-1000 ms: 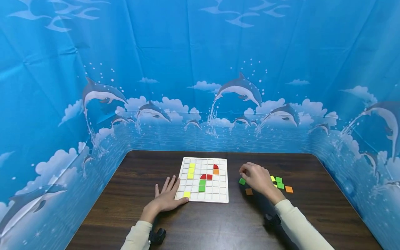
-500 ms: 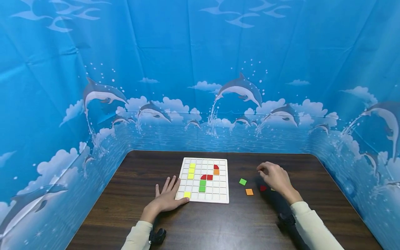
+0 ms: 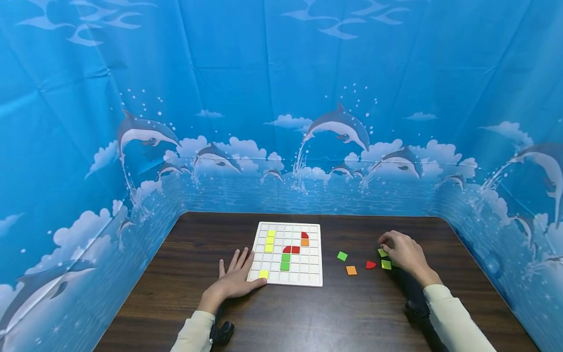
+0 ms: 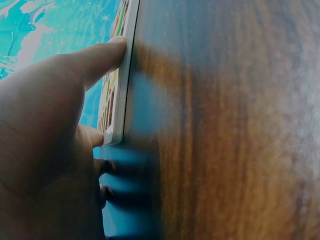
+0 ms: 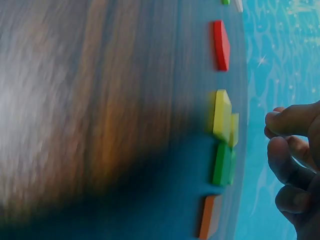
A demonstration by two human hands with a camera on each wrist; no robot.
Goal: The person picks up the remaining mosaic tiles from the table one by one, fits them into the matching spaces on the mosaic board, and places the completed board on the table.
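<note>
1. Would bet on this as the relation to watch: right hand (image 3: 406,253) versus the two yellow tiles (image 3: 386,264) (greenish from the head view). Got one about under the fingertips, the other a touch toward the near edge of the table (image 3: 308,320). Can see a gap between fingers and tiles in the right wrist view, so probably not touching.

2. No long axis to worry about, just squarish tops. Lying right of the board (image 3: 303,269), out toward the table's far right corner but well in from both edges. Red piece (image 3: 371,264) just beside, on the board side.

3. Nearer by a mile: the right hand. Left hand (image 3: 237,282) way over at the board's left edge, thumb on the near left corner, fingers splayed, gripping nothing.

4. Right fingers loosely bent, nothing visible between the tips.

5. Hard to make out: green tiles (image 5: 220,165) and orange tile (image 5: 210,216), clear enough from the right wrist, but mostly or fully behind the hand from the head. Green bit (image 5: 225,2) and white bit (image 5: 239,5) chopped off up top. Board colours in the left wrist view too steeply angled to sort out.
</note>
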